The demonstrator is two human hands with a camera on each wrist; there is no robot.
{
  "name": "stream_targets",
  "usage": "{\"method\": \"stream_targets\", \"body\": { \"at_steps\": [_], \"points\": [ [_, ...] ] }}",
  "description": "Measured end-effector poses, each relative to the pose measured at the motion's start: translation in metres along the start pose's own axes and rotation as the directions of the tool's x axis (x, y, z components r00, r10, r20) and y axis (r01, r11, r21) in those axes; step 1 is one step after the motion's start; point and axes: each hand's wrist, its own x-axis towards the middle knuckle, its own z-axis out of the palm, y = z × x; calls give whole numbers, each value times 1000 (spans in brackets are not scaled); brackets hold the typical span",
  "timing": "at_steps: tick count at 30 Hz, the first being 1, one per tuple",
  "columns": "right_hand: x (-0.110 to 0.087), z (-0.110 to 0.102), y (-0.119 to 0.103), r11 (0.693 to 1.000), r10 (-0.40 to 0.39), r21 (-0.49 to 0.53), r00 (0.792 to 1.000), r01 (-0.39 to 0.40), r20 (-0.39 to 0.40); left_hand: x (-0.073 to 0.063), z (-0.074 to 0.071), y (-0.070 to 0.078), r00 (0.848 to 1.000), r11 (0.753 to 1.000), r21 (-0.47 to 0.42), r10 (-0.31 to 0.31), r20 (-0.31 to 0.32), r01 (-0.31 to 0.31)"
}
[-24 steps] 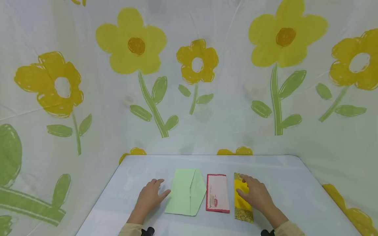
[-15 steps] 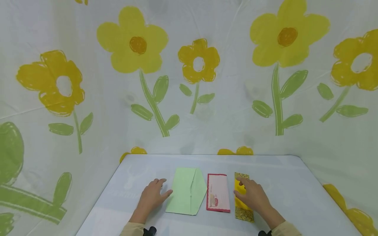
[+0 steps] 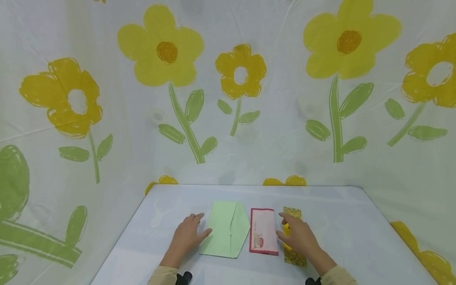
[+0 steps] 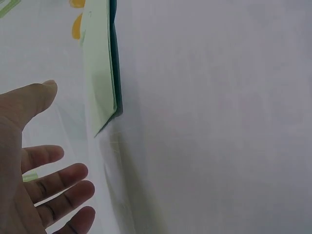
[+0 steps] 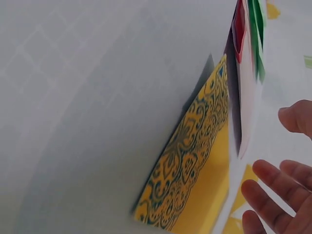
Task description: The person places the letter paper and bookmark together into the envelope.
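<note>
Three flat paper pieces lie in a row on the pale table. Leftmost is a light green envelope (image 3: 221, 229) with a pointed flap at its right. In the middle is a pink, red-edged envelope (image 3: 264, 227) with a small printed picture. A yellow envelope (image 3: 294, 258) with patterned gold ends lies to the right, partly hidden by my right hand (image 3: 300, 237). That hand hovers with fingers spread, thumb near the pink envelope's right edge. My left hand (image 3: 187, 237) is beside the green envelope, its thumb over the left edge. Both wrist views show relaxed fingers holding nothing.
The white table (image 3: 149, 225) has rounded far corners. A white curtain (image 3: 278, 130) printed with yellow flowers encloses the back and both sides. Black wrist straps (image 3: 184, 278) and beige sleeves (image 3: 162, 276) show at the lower edge.
My left hand has shifted slightly right, bringing its thumb over the green envelope's edge. The right hand has moved left across the yellow envelope toward the pink one. The envelopes stay put.
</note>
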Motion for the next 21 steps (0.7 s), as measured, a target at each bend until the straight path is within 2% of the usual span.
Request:
{"method": "stream_targets", "body": {
  "at_steps": [11,18,21],
  "points": [
    [2,6,-12,999,26,47,1000,-27,15,3,4,5,999,999,1,35,-3,-35],
    [2,11,-17,999,26,39,1000,-26,4,3,7,9,997,998,-2,63,-36,-63],
    [2,13,-19,999,27,46,1000,-27,0,3,9,11,998,998,1,57,-40,-57]
  ]
}}
